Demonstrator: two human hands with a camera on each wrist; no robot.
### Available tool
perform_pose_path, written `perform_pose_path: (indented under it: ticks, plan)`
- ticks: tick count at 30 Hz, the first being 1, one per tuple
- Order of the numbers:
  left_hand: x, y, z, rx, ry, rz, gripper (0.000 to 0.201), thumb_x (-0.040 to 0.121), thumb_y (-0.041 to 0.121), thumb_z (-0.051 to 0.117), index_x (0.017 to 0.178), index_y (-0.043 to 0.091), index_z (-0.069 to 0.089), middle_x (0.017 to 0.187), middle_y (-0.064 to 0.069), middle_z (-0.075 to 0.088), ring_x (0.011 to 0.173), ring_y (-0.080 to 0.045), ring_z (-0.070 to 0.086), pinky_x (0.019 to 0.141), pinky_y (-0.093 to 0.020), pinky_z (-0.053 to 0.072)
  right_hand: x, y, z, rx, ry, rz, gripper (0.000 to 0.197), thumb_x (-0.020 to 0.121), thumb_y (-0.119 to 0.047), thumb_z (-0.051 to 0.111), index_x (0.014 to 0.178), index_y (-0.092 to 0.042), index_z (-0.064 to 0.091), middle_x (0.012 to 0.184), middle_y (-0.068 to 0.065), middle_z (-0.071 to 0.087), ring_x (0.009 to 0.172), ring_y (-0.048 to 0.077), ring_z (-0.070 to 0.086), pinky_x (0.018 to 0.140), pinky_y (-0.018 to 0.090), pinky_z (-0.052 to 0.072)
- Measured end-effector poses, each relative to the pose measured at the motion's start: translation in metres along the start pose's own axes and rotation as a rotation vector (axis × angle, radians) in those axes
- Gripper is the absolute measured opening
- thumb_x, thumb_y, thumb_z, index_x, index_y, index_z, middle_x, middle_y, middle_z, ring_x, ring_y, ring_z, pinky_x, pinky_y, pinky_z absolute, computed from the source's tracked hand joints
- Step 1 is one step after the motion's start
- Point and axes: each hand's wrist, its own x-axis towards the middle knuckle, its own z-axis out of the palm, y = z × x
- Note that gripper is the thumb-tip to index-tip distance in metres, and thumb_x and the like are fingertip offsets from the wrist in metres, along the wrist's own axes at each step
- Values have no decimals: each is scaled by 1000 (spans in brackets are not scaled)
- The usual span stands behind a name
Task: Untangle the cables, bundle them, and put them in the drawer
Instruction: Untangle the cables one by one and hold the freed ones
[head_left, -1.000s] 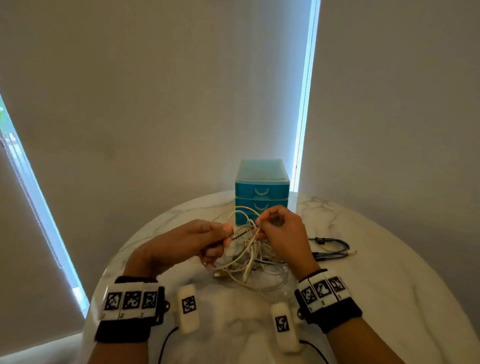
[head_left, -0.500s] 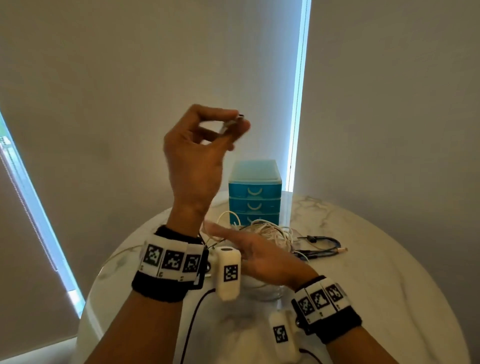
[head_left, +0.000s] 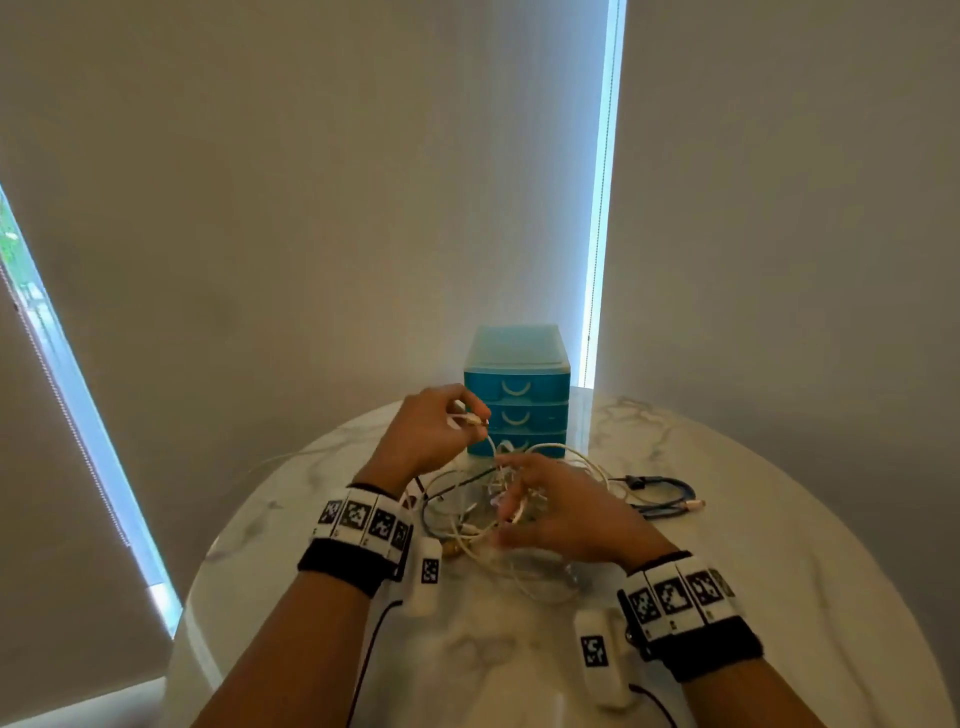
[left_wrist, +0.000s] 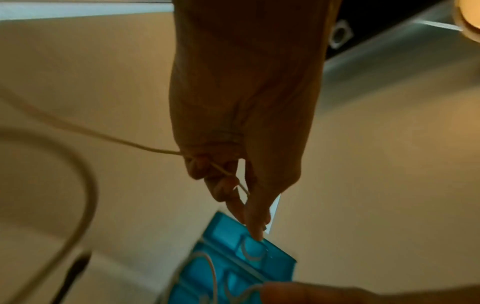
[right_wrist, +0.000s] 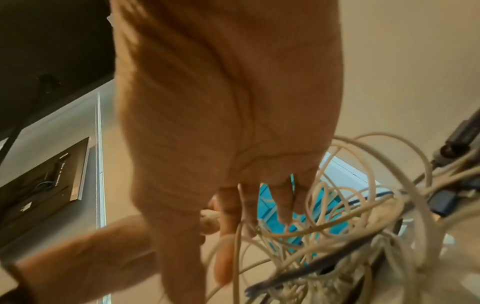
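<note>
While the left hand (head_left: 427, 435) holds a white cable end (head_left: 470, 419) in a pinch grip, the right hand (head_left: 563, 514) rests fingers spread, grip wide, on the cable tangle (head_left: 467, 519).

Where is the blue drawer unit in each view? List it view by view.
Head: the blue drawer unit stands at centre, at the table's far edge, behind both hands.
Left wrist: bottom centre, tilted, just past the left hand fingertips.
Right wrist: only blue patches show between the right hand's fingers and the white cables.
Shared landmark: the white cable tangle.
</note>
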Motion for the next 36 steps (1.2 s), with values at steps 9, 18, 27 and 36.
perform_pose_path:
  ticks: [9,18,27,36]
  plan:
    - [-4,-22,42,-368,175,-259,51,101,67,54,108,18,69,98,4,70,92,-14,65,79,-35,53,-7,29,-30,118,168,85,16,84,-35,89,91,-35,75,110,-20,76,107,2,69,97,33,58]
    - [-15,-40,42,-630,368,-246,58,97,48,74,59,23,39,51,11,40,56,-12,37,64,-34,36,90,-33,-26,-19,267,26,24,101,-19,68,124,-25,63,125,-4,70,102,14,69,93,29,56]
    - [-21,-32,41,-873,375,-190,38,91,57,77,102,22,71,98,13,74,92,-2,68,77,-16,49,104,-53,-61,-36,566,-48,22,96,-4,73,93,-25,78,94,-11,74,87,4,68,73,15,52]
    - [-24,-23,47,-809,111,57,17,98,36,76,106,21,80,110,7,81,107,-4,74,92,-24,58,63,-58,-74,206,459,-150,8,101,-21,73,107,-27,74,107,1,69,98,17,75,68,20,60]
